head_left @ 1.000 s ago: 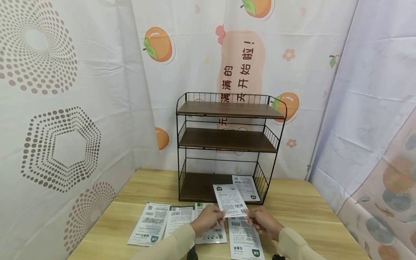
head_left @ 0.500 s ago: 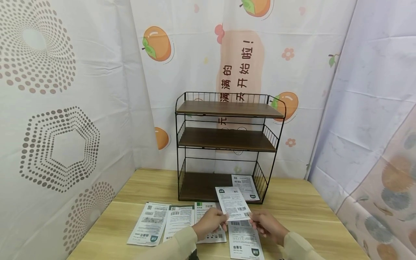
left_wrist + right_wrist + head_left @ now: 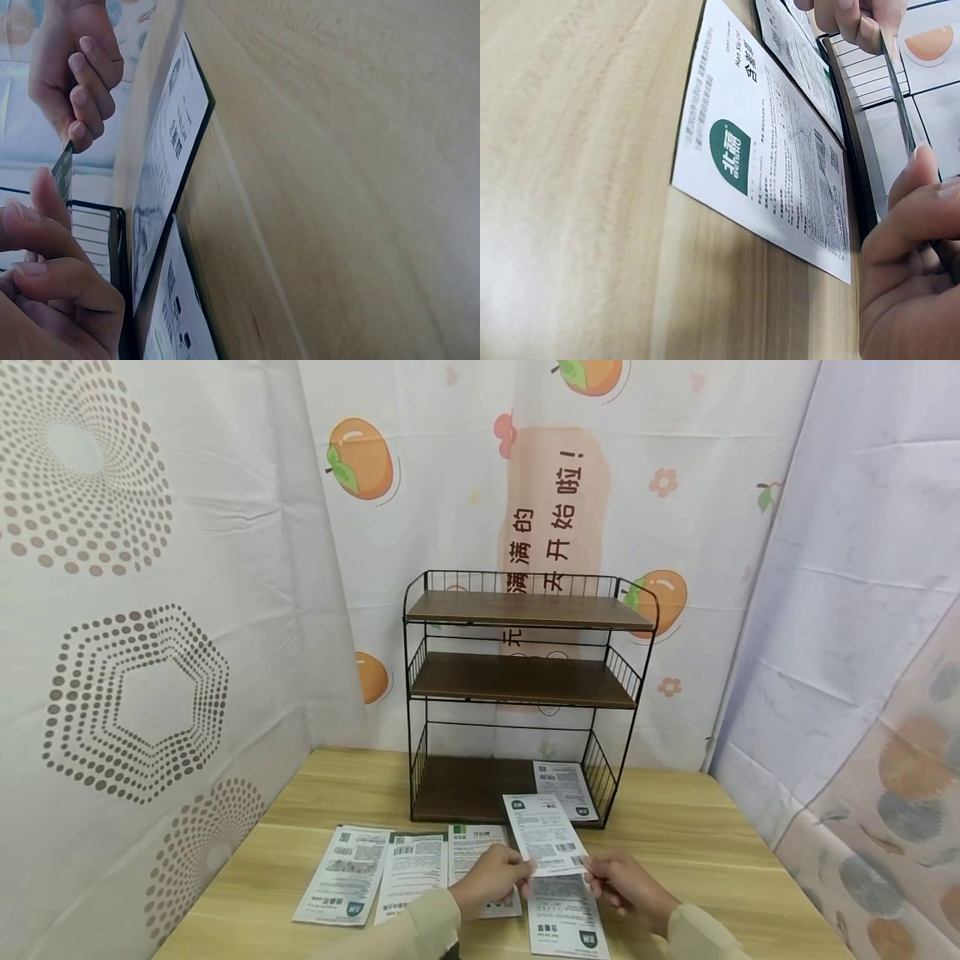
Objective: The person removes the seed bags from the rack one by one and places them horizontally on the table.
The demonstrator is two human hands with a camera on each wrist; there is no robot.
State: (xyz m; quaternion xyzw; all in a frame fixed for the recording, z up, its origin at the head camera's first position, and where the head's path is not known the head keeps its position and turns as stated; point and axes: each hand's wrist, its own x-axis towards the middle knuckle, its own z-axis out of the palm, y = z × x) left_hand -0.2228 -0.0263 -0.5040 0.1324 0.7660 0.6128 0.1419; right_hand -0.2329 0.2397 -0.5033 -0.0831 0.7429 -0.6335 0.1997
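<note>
A white printed seed packet [image 3: 546, 831] hangs tilted before the rack's lowest shelf, its far end raised. My left hand [image 3: 491, 878] pinches its near left corner between thumb and fingers. At the near right corner, my right hand [image 3: 626, 887] pinches it likewise. Edge-on, the held packet [image 3: 901, 97] spans both hands in the right wrist view. Below lies another seed packet [image 3: 567, 922] with a green logo, flat on the table. One more packet [image 3: 564, 789] lies on the lowest shelf's right end.
A black wire rack [image 3: 410, 739] with three brown shelves stands at the table's back. Left of my hands, a row of packets holds a left one [image 3: 341, 877], a middle one [image 3: 414, 870] and a partly covered one [image 3: 474, 845]. Printed curtains [image 3: 247, 527] enclose the wooden table [image 3: 697, 868].
Both hands have shifted slightly right and toward me with the held packet between them. The packets on the table and shelf stay where they were.
</note>
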